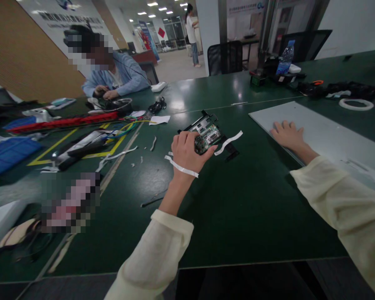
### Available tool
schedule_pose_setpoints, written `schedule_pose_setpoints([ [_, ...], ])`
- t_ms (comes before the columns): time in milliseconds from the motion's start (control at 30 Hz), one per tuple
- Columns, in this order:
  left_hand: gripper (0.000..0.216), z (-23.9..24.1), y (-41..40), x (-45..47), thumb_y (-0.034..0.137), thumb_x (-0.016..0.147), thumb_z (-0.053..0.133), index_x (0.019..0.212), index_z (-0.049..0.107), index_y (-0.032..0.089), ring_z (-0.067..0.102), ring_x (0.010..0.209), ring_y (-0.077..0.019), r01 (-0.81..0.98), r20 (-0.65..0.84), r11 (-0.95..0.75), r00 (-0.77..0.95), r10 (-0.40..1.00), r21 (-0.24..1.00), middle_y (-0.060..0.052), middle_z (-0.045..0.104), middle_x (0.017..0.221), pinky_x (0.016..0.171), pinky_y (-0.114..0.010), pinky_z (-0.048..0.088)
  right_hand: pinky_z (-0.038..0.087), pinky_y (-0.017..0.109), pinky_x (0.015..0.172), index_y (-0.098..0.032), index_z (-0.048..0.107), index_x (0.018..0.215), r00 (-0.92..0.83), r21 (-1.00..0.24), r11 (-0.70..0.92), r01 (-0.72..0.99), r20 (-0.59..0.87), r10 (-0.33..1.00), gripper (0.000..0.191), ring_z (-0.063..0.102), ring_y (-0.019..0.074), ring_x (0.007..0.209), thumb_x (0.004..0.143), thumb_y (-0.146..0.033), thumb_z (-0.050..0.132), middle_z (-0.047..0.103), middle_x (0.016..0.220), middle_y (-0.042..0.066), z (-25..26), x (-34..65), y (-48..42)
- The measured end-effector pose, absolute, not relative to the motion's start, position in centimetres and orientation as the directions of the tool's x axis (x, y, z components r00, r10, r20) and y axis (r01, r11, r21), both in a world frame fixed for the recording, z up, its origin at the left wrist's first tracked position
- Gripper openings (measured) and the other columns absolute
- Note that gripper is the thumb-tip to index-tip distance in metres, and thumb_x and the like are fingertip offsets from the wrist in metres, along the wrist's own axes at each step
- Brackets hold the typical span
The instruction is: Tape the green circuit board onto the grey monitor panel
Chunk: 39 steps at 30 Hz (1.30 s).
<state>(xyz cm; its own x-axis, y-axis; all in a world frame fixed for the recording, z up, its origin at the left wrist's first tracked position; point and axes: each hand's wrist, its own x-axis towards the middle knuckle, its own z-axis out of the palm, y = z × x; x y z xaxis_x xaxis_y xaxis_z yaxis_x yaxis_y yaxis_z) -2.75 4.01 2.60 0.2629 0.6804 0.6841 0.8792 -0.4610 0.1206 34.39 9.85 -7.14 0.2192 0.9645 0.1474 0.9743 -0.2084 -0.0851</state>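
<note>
My left hand [189,156] is closed round the near left edge of a circuit board [209,135] set in a black frame, just over the green table. The thumb lies along its near side and the fingertips are partly hidden. A white strip [185,168] runs across that wrist. Another white strip [228,143] and a flat black piece [231,155] are at the board's right. My right hand [289,135] rests flat with spread fingers on the left part of a large pale grey panel [331,137], holding nothing.
Across the green table [237,216] a person in a blue top [128,73] handles something dark. To the left are a red strip [65,123], a blue tray [12,154] and loose cables. A water bottle [286,58] and a white ring [356,104] are at the far right.
</note>
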Motion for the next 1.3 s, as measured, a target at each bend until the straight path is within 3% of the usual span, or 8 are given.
schedule_pose_setpoints([
  [267, 0.053, 3.4, 3.4, -2.4, 0.063, 0.072, 0.060, 0.101, 0.057, 0.019, 0.050, 0.095, -0.0268, 0.881, 0.725, -0.464, 0.264, 0.636, 0.086, -0.009, 0.057, 0.100, 0.085, -0.042, 0.039, 0.023, 0.066, 0.098, -0.025, 0.028, 0.144, -0.005, -0.069, 0.011, 0.998, 0.085, 0.996, 0.065, 0.023, 0.0383, 0.134, 0.091, -0.057, 0.009, 0.023, 0.151, 0.013, -6.1, 30.0, 7.4],
  [533, 0.054, 4.4, 2.8, -2.1, 0.063, 0.071, 0.060, 0.102, 0.058, 0.018, 0.050, 0.096, -0.0280, 0.883, 0.723, -0.461, 0.261, 0.639, 0.089, -0.009, 0.057, 0.099, 0.086, -0.044, 0.037, 0.018, 0.060, 0.106, -0.022, 0.023, 0.148, -0.341, -0.133, 0.350, 0.927, 0.083, 0.936, 0.073, 0.015, 0.0371, 0.138, 0.089, -0.064, 0.015, 0.017, 0.154, 0.009, -4.7, 24.9, 3.4],
  [800, 0.053, 4.8, 2.7, -2.0, 0.061, 0.070, 0.062, 0.102, 0.058, 0.019, 0.051, 0.096, -0.0272, 0.861, 0.715, -0.504, 0.310, 0.627, 0.069, -0.008, 0.058, 0.099, 0.088, -0.043, 0.037, 0.014, 0.060, 0.106, -0.016, 0.031, 0.145, -0.626, -0.208, 0.640, 0.739, 0.139, 0.768, 0.073, 0.015, 0.0384, 0.137, 0.089, -0.062, 0.029, 0.024, 0.151, 0.015, -2.9, 20.3, -0.3],
  [967, 0.052, 4.9, 2.5, -1.7, 0.060, 0.069, 0.064, 0.101, 0.058, 0.020, 0.051, 0.096, -0.0264, 0.853, 0.713, -0.516, 0.314, 0.627, 0.078, -0.008, 0.058, 0.098, 0.089, -0.042, 0.038, 0.012, 0.058, 0.107, -0.014, 0.030, 0.145, -0.737, -0.259, 0.744, 0.615, 0.145, 0.660, 0.076, 0.015, 0.0373, 0.138, 0.087, -0.061, 0.037, 0.024, 0.150, 0.017, -2.0, 18.4, -2.3],
  [1133, 0.050, 4.4, 2.6, -1.4, 0.059, 0.069, 0.064, 0.100, 0.059, 0.020, 0.052, 0.094, -0.0251, 0.830, 0.720, -0.544, 0.302, 0.624, 0.124, -0.007, 0.058, 0.097, 0.086, -0.041, 0.041, 0.014, 0.054, 0.107, -0.018, 0.030, 0.145, -0.863, -0.319, 0.843, 0.433, 0.125, 0.490, 0.077, 0.008, 0.0355, 0.139, 0.084, -0.061, 0.044, 0.020, 0.153, 0.012, -1.2, 17.0, -3.5],
  [1300, 0.049, 4.1, 2.4, -0.9, 0.059, 0.070, 0.064, 0.099, 0.059, 0.020, 0.051, 0.094, -0.0249, 0.819, 0.698, -0.553, 0.307, 0.646, 0.152, -0.007, 0.058, 0.096, 0.087, -0.041, 0.041, 0.017, 0.053, 0.107, -0.017, 0.035, 0.143, -0.906, -0.281, 0.896, 0.344, 0.151, 0.395, 0.075, 0.013, 0.0348, 0.138, 0.084, -0.063, 0.041, 0.025, 0.151, 0.012, -0.5, 15.8, -3.7],
])
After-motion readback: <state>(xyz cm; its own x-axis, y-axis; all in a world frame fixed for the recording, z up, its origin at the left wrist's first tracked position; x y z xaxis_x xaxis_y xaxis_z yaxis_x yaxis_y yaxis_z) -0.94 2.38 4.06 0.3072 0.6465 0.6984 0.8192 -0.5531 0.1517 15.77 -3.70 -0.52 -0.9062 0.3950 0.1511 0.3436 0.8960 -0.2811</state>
